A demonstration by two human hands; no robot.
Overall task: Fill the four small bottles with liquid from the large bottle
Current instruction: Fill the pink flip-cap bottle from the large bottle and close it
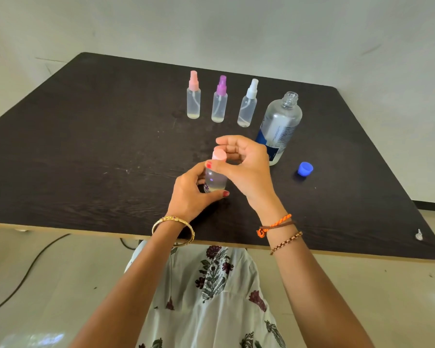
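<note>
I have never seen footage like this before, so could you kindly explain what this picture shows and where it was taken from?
No machine here: a person wears a camera on the head, looking down at their own hands over a dark table. The left hand grips a small bottle by its body, while the right hand's fingers pinch its pink cap. Behind stand three small spray bottles, topped pink, purple and white. To their right stands the large bottle, uncapped, with its blue cap lying beside it.
</note>
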